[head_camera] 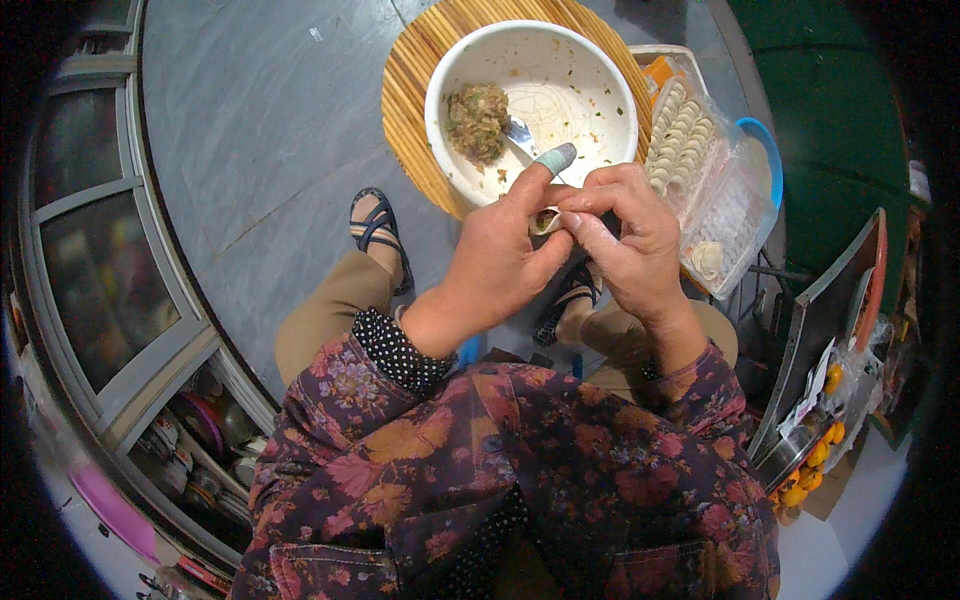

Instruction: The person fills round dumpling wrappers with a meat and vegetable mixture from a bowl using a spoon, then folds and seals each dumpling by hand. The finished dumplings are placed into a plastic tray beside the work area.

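Observation:
Between my hands is a small dumpling [546, 220], its pale wrapper partly folded around dark filling. My left hand [499, 244] cradles it, with a grey-green covering on the thumb or finger that sticks up. The thumb and fingers of my right hand [634, 236] pinch the wrapper's right edge. Just beyond them stands a white bowl [600, 82]. Inside it, a lump of minced filling [477, 124] sits at the left, and a metal spoon [520, 135] leans with its handle partly hidden behind my left hand.
The bowl rests on a round slatted wooden stool or table [409, 97]. At its right, a clear plastic tray [694, 195] holds rows of formed dumplings [679, 139] and a small stack of wrappers [706, 259]. A glass-fronted cabinet [112, 262] stands at left; orange fruits [814, 457] lie at lower right.

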The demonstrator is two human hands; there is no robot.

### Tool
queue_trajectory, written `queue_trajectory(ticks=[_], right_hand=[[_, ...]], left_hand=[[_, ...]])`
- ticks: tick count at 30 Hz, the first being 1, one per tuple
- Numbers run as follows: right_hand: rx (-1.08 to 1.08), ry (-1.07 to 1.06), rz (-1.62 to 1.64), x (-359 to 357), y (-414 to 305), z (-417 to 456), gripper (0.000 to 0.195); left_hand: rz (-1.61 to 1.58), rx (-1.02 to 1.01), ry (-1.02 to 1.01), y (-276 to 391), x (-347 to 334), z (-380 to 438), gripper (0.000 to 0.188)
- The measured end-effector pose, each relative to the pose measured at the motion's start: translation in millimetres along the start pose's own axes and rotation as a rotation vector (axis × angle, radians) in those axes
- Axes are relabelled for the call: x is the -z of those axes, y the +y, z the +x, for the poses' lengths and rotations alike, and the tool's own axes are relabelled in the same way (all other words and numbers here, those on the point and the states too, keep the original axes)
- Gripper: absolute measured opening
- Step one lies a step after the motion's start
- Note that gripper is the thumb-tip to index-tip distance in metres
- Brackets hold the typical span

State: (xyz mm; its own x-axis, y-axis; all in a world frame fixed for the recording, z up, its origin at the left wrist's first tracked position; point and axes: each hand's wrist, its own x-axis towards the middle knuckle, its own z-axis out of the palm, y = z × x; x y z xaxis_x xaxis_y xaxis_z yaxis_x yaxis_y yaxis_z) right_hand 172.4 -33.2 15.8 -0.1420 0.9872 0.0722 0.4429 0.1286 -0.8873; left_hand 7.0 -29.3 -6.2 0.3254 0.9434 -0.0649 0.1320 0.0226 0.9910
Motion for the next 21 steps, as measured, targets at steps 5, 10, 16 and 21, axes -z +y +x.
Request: queue_trajectory(ticks=[5,10,16,21], right_hand=[[-0.123,0.039,0.193,0.1,4.2,-3.1,0.018],[-0.115,0.05,0.194,-1.9,-4.0,2.5,0.024],[-0.049,-0.042,0.054,0.3,-5.3,1.8,0.026],[-0.013,0.0,0.044,-4.0,-1.3,-0.2,0.021]], left_hand=[[-0.173,0.043,0.023,-0.8,-2.2,1.1,0.055],[-0.315,0.044,0.051,-3.8,-3.1,3.5,0.057],[-0.083,0.011,0.031,-8.7,-0.5,0.9,0.054],[-0.1,0.04,0.038,-1.1,-3.6,0.7,0.052]])
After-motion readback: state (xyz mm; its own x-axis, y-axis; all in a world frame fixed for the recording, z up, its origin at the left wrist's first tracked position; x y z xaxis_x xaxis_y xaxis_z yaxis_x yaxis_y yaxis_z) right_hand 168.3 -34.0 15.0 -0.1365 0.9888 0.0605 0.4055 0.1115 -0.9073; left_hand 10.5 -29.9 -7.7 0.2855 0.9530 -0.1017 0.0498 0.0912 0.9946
